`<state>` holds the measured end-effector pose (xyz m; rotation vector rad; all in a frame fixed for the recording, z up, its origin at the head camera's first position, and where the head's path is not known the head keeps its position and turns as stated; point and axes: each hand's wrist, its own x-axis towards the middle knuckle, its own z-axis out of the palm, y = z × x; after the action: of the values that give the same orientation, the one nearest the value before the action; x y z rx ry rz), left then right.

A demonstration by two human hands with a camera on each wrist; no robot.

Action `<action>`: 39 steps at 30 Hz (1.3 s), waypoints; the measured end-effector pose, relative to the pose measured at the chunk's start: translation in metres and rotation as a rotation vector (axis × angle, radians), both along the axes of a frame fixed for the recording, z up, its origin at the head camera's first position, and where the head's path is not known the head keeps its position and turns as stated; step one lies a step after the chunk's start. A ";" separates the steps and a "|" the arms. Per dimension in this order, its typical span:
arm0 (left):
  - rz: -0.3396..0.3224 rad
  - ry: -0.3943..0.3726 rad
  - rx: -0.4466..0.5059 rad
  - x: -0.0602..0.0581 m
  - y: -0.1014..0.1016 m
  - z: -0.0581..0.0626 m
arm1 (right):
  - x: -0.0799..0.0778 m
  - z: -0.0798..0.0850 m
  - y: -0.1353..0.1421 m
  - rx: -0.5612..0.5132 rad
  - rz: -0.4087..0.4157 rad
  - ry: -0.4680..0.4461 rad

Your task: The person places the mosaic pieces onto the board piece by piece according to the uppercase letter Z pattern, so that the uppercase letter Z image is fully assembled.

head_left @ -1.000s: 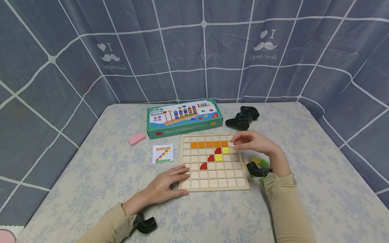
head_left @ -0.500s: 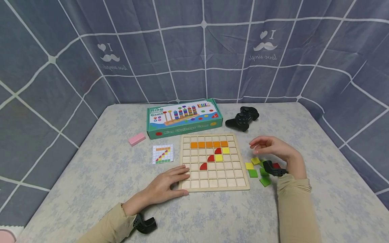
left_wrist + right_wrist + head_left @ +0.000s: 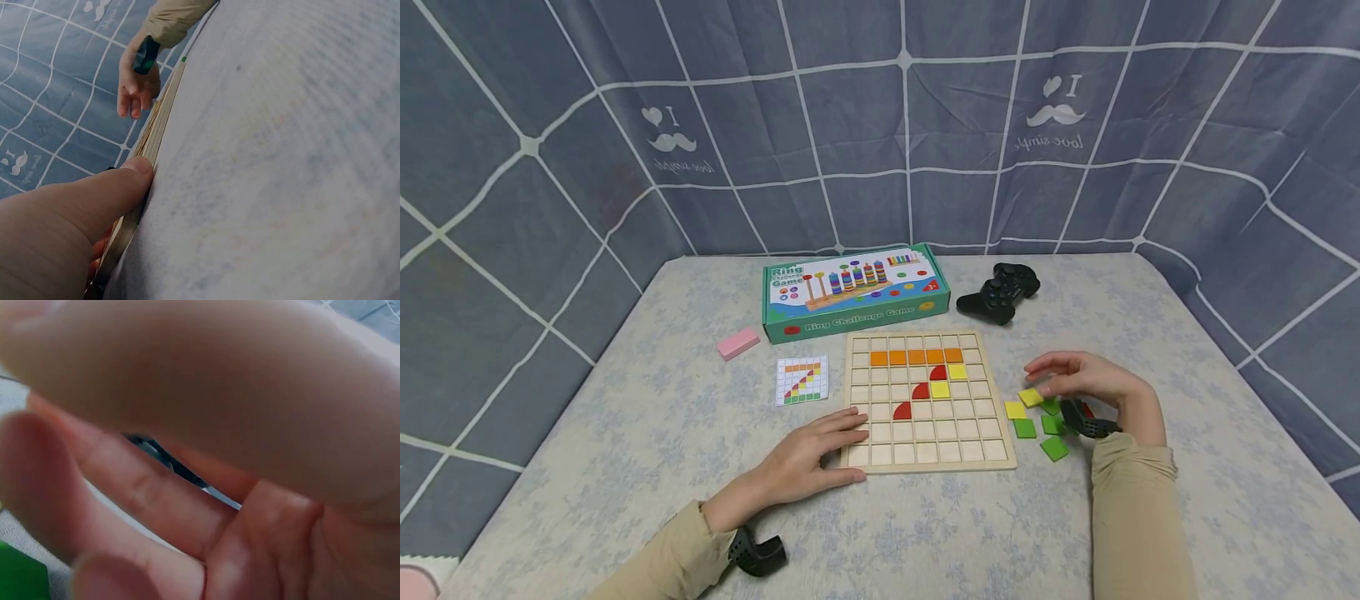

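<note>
A wooden grid board (image 3: 926, 455) lies mid-table with a row of orange square tiles (image 3: 916, 357), a diagonal of red quarter-round tiles (image 3: 921, 390) and two yellow tiles (image 3: 939, 389) in its cells. My left hand (image 3: 808, 458) rests at the board's lower left, fingers over the border; in the left wrist view the thumb (image 3: 119, 187) touches its side edge. To the right, my right hand (image 3: 1090, 382) hovers over loose tiles, its fingertips right by a yellow tile (image 3: 1030, 398). Its fingers are loosely bent with nothing between them. Several green tiles (image 3: 1054, 450) lie beneath it, and the wrist camera partly covers a red piece.
Left of the board lies a pattern card (image 3: 802, 381) with a coloured grid design. Behind stand a green game box (image 3: 857, 315) and a black game controller (image 3: 1000, 292). A pink block (image 3: 738, 343) sits at the left. A checked curtain (image 3: 865, 125) surrounds the table.
My right hand has withdrawn rightward from the board's upper right corner and come down toward the loose tiles. My left hand and the board have stayed put.
</note>
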<state>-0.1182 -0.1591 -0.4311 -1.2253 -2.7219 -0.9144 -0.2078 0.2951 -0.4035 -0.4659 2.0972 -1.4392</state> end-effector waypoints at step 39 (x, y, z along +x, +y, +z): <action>0.016 -0.021 -0.016 0.000 0.001 0.000 | -0.005 0.032 -0.070 0.164 0.024 0.157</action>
<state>-0.1182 -0.1584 -0.4313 -1.2018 -2.7567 -0.9110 -0.2132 0.2255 -0.3718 -0.5522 2.3039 -1.2398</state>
